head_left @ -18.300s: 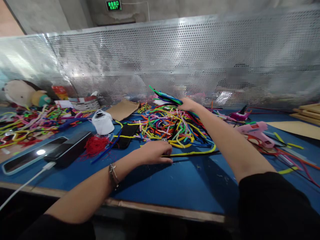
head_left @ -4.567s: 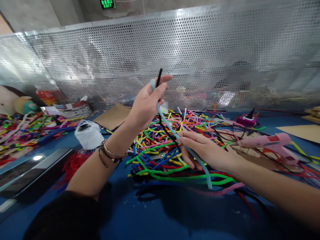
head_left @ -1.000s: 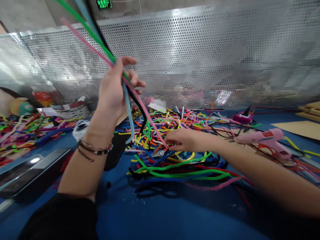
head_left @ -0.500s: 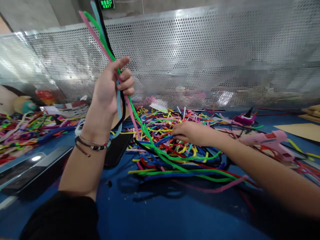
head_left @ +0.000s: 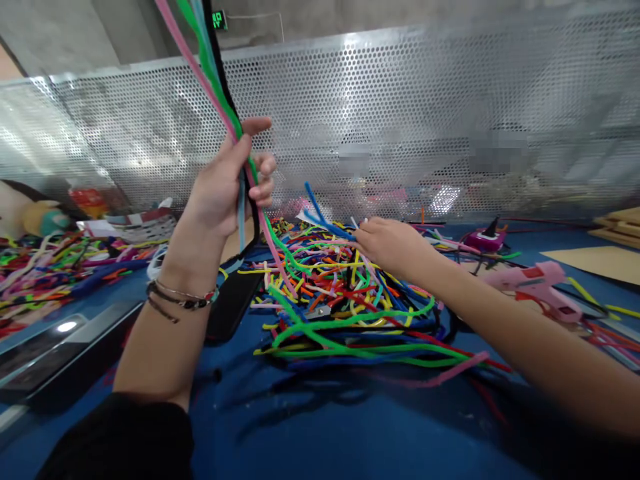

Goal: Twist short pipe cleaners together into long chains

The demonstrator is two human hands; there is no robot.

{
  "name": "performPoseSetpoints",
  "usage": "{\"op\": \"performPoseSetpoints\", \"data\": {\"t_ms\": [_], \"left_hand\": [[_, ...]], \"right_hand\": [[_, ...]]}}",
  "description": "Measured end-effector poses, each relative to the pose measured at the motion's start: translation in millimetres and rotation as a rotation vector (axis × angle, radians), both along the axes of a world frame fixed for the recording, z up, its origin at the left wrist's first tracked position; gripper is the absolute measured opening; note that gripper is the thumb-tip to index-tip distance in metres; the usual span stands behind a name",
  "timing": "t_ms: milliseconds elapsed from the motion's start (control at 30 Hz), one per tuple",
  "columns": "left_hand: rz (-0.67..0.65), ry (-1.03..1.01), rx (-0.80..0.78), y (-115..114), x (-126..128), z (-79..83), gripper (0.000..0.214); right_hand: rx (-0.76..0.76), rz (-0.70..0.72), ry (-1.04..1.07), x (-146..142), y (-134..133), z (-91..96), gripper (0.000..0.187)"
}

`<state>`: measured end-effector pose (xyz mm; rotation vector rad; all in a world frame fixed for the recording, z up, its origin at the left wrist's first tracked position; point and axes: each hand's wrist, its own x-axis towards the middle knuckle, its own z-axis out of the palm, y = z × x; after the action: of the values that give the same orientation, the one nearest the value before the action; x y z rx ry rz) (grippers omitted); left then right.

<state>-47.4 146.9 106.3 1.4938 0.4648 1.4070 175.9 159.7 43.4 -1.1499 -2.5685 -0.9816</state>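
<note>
Left hand (head_left: 225,190) | stems (head_left: 209,67): pink, green, blue, black | right hand (head_left: 395,247) | blue stem (head_left: 320,212)

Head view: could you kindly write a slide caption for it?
Left hand holds a raised bundle of pipe cleaners; right hand pinches a blue pipe cleaner above the pile.

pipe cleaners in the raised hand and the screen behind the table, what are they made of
Pipe cleaners in the left hand: likely thin wire under fuzzy matte fibre; they look fluffy and hold bends. Screen: seemingly sheet metal, silvery, glossy, punched with small round holes.
</note>
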Motion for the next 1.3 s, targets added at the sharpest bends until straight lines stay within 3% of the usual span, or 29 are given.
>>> {"op": "performPoseSetpoints", "data": {"t_ms": [133, 300, 400, 500, 600, 733, 833, 1000, 1133, 1300], "left_hand": [[0.036, 0.031, -0.026, -0.4, 0.7, -0.4, 0.033], [0.121, -0.006, -0.064, 6.0, 9.9, -2.9, 0.018], [0.089, -0.012, -0.082, 11.7, 25.9, -12.0, 0.018], [0.000, 0.016, -0.093, 12.7, 49.6, -29.2, 0.005], [-0.053, 0.121, -0.056, 7.1, 71.5, -47.8, 0.009], [0.042, 0.158, 0.030, 0.6, 82.3, -58.9, 0.006], [0.086, 0.131, 0.070, 1.9, 77.1, -55.3, 0.019], [0.221, 0.007, 0.209, 2.1, 61.6, -38.6, 0.029], [0.210, -0.089, 0.121, -2.0, 51.3, -24.1, 0.034], [0.220, -0.065, 0.116, 6.3, 45.8, -23.8, 0.029]], "right_hand": [[0.062, 0.093, 0.112, 2.9, 2.3, 0.2, 0.028], [-0.315, 0.074, 0.548, 7.3, 8.4, 6.8, 0.021], [-0.374, 0.129, 0.699, 7.0, 4.5, 13.2, 0.030], [-0.535, 0.258, 0.899, 0.2, -7.6, 14.5, 0.028], [-0.570, 0.317, 0.836, -8.7, -18.0, 8.7, 0.028], [-0.468, 0.310, 0.758, -12.6, -19.4, 1.6, 0.024], [-0.587, 0.392, 0.788, -11.3, -17.0, -0.2, 0.016], [-0.997, 0.553, 0.842, -13.5, -15.6, -7.9, 0.018], [-1.212, 0.622, 0.829, -18.6, -14.0, -17.6, 0.024], [-1.323, 0.540, 0.795, -25.3, -16.2, -21.1, 0.034]]}}
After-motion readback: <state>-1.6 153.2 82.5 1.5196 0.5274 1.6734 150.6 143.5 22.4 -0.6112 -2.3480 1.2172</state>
